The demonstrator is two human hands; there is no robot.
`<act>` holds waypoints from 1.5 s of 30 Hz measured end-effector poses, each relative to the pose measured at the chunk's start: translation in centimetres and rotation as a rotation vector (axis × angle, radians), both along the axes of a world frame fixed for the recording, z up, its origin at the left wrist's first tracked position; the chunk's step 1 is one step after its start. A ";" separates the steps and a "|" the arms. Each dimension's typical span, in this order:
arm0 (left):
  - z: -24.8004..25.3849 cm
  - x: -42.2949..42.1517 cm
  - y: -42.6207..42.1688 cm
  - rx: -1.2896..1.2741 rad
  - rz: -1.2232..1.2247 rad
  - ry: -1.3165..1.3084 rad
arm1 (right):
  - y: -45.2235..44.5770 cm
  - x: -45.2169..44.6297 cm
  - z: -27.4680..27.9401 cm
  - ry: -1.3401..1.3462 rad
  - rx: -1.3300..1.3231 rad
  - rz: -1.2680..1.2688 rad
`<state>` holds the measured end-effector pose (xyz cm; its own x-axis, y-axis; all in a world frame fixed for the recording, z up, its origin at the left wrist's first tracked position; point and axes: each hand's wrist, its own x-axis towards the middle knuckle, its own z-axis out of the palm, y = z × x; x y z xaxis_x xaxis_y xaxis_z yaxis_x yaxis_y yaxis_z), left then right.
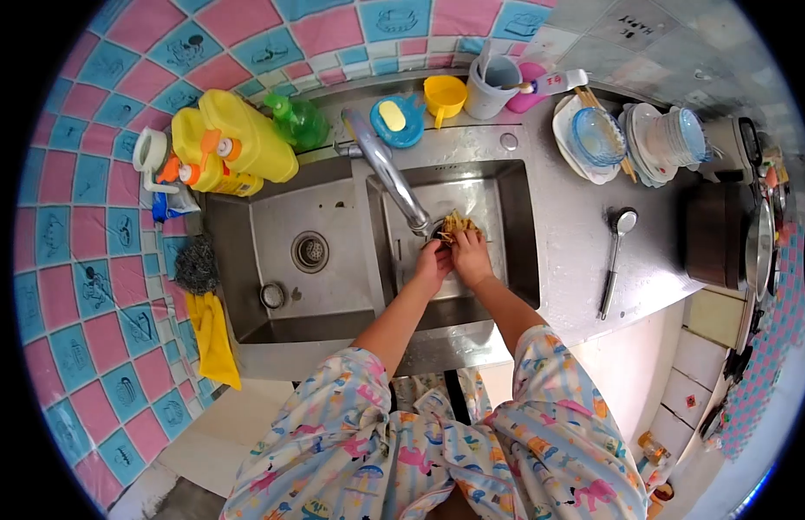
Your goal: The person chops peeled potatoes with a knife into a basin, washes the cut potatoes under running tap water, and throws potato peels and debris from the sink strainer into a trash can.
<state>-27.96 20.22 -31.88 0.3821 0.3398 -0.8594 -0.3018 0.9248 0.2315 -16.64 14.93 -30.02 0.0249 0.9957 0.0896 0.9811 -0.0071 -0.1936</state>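
Observation:
Both hands are down in the right sink basin point(512, 199), under the end of the curved metal faucet point(387, 169). My right hand point(470, 256) is closed on a small bunch of yellowish-brown stringy food point(457, 224). Close beside it, my left hand point(434, 263) has its fingers bent near the faucet's mouth and the lower left side of the bunch; what it grips, if anything, is hidden. The basin's drain is mostly covered by the bunch and the fingers.
Left basin point(272, 225) holds a small round strainer point(272, 295). Yellow jugs point(246, 134), a green bottle point(300, 121), a soap dish point(409, 130) and a yellow cup point(445, 94) line the back. Stacked bowls point(597, 137) and a ladle point(624, 222) lie right; a yellow cloth point(211, 338) hangs left.

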 end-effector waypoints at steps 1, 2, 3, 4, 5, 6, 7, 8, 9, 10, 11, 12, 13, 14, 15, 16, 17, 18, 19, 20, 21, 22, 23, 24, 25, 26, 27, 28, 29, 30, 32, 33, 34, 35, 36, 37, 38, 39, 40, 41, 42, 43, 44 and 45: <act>1.0 -0.4 0.1 0.044 -0.013 -0.070 | 0.0 0.2 0.6 0.013 0.029 0.002; 2.1 -0.7 0.4 0.040 -0.035 -0.079 | 0.0 0.5 1.4 0.026 0.060 0.003; 3.3 -0.8 0.8 0.037 -0.057 -0.088 | 0.0 0.8 2.2 0.044 0.078 0.006; 4.6 -0.8 1.2 0.035 -0.077 -0.097 | 0.0 1.0 3.0 0.060 0.097 0.009; 5.9 -0.9 1.3 0.050 -0.087 -0.094 | -0.1 1.3 3.9 0.078 0.114 0.015; 7.4 -0.8 1.6 0.076 -0.106 -0.086 | 0.1 1.8 5.1 0.068 0.163 0.029; 9.0 -0.7 1.8 0.101 -0.125 -0.075 | 0.2 2.2 6.2 0.059 0.212 0.043; 10.4 -0.8 1.7 0.122 -0.144 -0.059 | 0.0 2.3 7.3 0.055 0.256 0.055; 11.7 -0.8 1.7 0.154 -0.161 -0.085 | -0.2 2.6 8.7 0.068 0.263 0.064; 12.8 -0.7 1.9 0.188 -0.179 -0.114 | -0.2 3.2 10.4 0.079 0.271 0.074; 13.9 -0.5 1.9 0.219 -0.196 -0.143 | -0.5 3.7 12.0 0.089 0.277 0.085; 15.3 -0.3 1.7 0.234 -0.199 -0.147 | -0.8 4.2 13.4 0.094 0.305 0.103; 16.7 0.0 1.4 0.247 -0.205 -0.153 | -1.2 4.5 14.6 0.098 0.331 0.118; 17.7 0.2 0.9 0.257 -0.215 -0.162 | -1.9 4.8 16.0 0.099 0.354 0.129; 18.0 0.2 0.4 0.266 -0.209 -0.181 | -2.7 4.9 17.5 0.076 0.355 0.135; 18.1 0.1 -0.2 0.278 -0.203 -0.206 | -3.6 4.8 18.6 0.104 0.352 0.135; 18.1 -0.1 -1.1 0.289 -0.201 -0.234 | -4.6 4.6 19.3 0.080 0.359 0.139; 18.6 -0.1 -2.0 0.281 -0.190 -0.231 | -5.6 4.2 20.0 0.054 0.366 0.140; 19.2 -0.3 -3.0 0.274 -0.185 -0.229 | -6.5 3.5 20.3 0.099 0.369 0.090; 19.7 -0.4 -3.9 0.266 -0.188 -0.229 | -7.6 3.1 20.7 0.065 0.369 0.094; 19.8 -0.8 -4.8 0.266 -0.212 -0.268 | -8.7 2.4 21.5 0.054 0.398 0.080; 20.4 -1.0 -5.4 0.215 -0.226 -0.325 | -9.7 1.6 22.3 0.039 0.426 0.057; 21.3 -1.2 -6.0 0.157 -0.245 -0.380 | -10.6 0.5 22.9 0.030 0.417 0.022; 21.9 -1.6 -6.7 0.089 -0.260 -0.429 | -11.7 -0.5 24.3 -0.040 0.399 0.021; 22.5 -1.7 -7.3 0.081 -0.316 -0.504 | -12.4 -1.8 24.5 -0.022 0.399 -0.024; 23.1 -1.9 -7.9 0.089 -0.350 -0.591 | -13.2 -3.0 24.7 -0.001 0.397 -0.064; 25.0 -2.1 -8.6 0.094 -0.379 -0.677 | -14.2 -4.1 25.8 -0.049 0.364 -0.071; 26.1 -2.2 -9.3 0.100 -0.405 -0.764 | -15.0 -5.2 26.1 -0.047 0.396 -0.116; 25.3 -2.6 -9.6 0.091 -0.423 -0.858 | -15.9 -6.1 25.9 -0.082 0.407 -0.134; 25.3 -2.6 -10.4 0.073 -0.449 -0.864 | -17.0 -6.6 25.6 -0.121 0.423 -0.154; 25.4 -2.3 -12.4 0.043 -0.514 -0.866 | -19.5 -7.6 26.0 -0.136 0.430 -0.247; 24.6 -2.0 -13.6 0.014 -0.522 -0.855 | -21.3 -8.0 26.3 -0.141 0.440 -0.298; 25.0 -1.7 -15.4 0.026 -0.577 -0.843 | -23.3 -8.4 26.8 -0.134 0.434 -0.349; 25.5 -1.2 -17.3 0.042 -0.630 -0.832 | -25.3 -8.7 27.3 -0.127 0.431 -0.400; 25.8 -0.7 -19.3 0.063 -0.683 -0.824 | -27.5 -8.8 27.7 -0.120 0.433 -0.448; 24.9 0.1 -21.2 0.078 -0.740 -0.868 | -29.8 -9.0 28.2 -0.126 0.477 -0.492; 25.2 0.9 -23.4 0.085 -0.789 -0.868 | -32.3 -9.0 28.8 -0.171 0.472 -0.539; 25.6 1.7 -26.2 0.090 -0.840 -0.866 | -35.2 -9.1 29.4 -0.213 0.464 -0.589; 26.0 2.5 -29.4 0.093 -0.894 -0.863 | -38.4 -9.3 29.8 -0.254 0.452 -0.644; 26.4 3.4 -32.6 0.094 -0.945 -0.892 | -41.4 -9.2 29.9 -0.266 0.472 -0.702; 26.7 4.1 -36.5 0.092 -0.995 -0.925 | -44.7 -9.2 29.5 -0.285 0.517 -0.770; 27.1 4.7 -40.7 0.088 -1.039 -0.960 | -48.2 -9.1 29.1 -0.307 0.559 -0.831; 27.5 5.5 -44.8 0.084 -1.078 -1.001 | -51.9 -8.9 29.0 -0.336 0.602 -0.887; 27.4 6.3 -49.0 -0.010 -1.109 -1.038 | -55.9 -9.2 29.5 -0.348 0.584 -0.964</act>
